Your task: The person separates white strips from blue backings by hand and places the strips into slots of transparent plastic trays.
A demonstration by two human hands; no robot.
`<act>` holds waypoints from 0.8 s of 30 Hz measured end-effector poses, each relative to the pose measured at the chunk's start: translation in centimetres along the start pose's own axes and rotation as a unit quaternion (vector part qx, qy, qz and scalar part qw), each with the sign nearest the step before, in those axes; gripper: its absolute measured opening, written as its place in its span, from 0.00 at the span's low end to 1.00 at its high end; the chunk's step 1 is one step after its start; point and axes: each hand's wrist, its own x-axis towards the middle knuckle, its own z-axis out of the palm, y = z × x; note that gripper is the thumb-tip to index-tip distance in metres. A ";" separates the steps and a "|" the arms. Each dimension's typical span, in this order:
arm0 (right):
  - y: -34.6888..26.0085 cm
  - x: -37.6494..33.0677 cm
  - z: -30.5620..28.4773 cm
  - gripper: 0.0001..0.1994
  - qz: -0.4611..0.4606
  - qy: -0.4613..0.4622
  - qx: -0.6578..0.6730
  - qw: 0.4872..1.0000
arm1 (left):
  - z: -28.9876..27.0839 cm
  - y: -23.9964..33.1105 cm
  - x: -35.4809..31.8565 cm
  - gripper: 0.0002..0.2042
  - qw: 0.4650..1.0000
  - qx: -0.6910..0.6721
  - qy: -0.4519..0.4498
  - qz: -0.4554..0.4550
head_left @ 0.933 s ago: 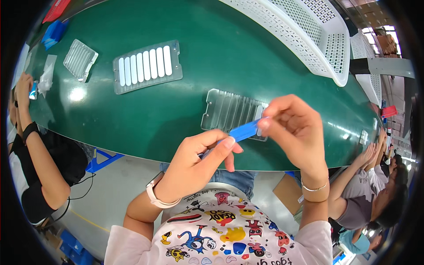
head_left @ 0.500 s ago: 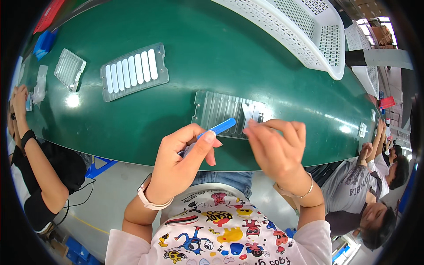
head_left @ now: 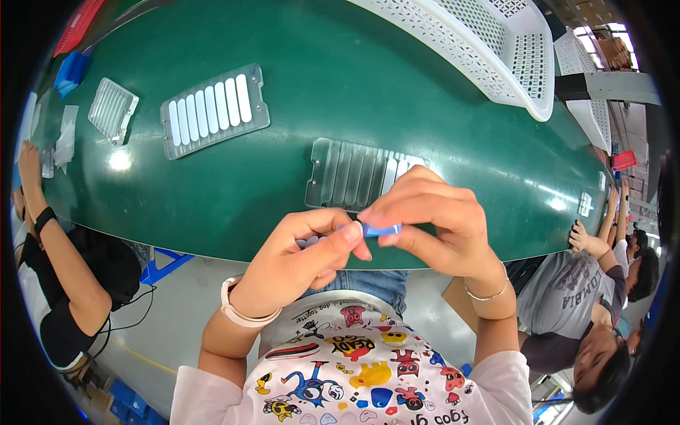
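Note:
In front of my body my left hand point(head_left: 301, 251) is closed on a narrow blue strip point(head_left: 383, 230) with a shiny surface. Several grey strips with rounded ends point(head_left: 309, 242) poke out of the same hand beside the curled fingers. My right hand point(head_left: 443, 219) pinches at the blue strip, its thumb and fingertips touching the free end. Just beyond both hands lies a clear slotted tray point(head_left: 327, 172). White strips point(head_left: 391, 175) fill some slots at its right side, and the left slots show no white strip. My right fingers hide the tray's near right corner.
Farther left on the green table point(head_left: 234, 205) lies another clear tray point(head_left: 262, 117) filled with several white strips. Beyond it sits a smaller clear tray point(head_left: 113, 110). A white perforated basket point(head_left: 489, 71) stands at the far right. Co-workers' arms point(head_left: 71, 265) reach in at both sides.
My right hand has left the tray's white strips and come to the blue strip. The blue strip has turned from slanting upward to nearly level and sits nearer my body.

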 end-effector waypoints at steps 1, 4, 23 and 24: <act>0.2 0.2 0.0 0.09 -0.049 -0.029 0.042 0.998 | -0.3 0.0 0.1 0.16 1.000 0.000 0.000 0.000; 0.3 1.2 -0.7 0.05 0.005 0.032 -0.012 0.999 | -1.1 -0.3 0.1 0.14 0.984 -0.155 -0.087 -0.024; -2.4 0.9 2.6 0.17 -0.004 -0.045 -0.151 0.987 | 0.6 -0.9 -0.9 0.34 0.994 -0.062 0.075 0.056; -2.0 0.7 2.9 0.15 -0.005 -0.066 -0.120 0.991 | 0.8 -0.9 -1.0 0.40 0.996 -0.033 0.073 0.045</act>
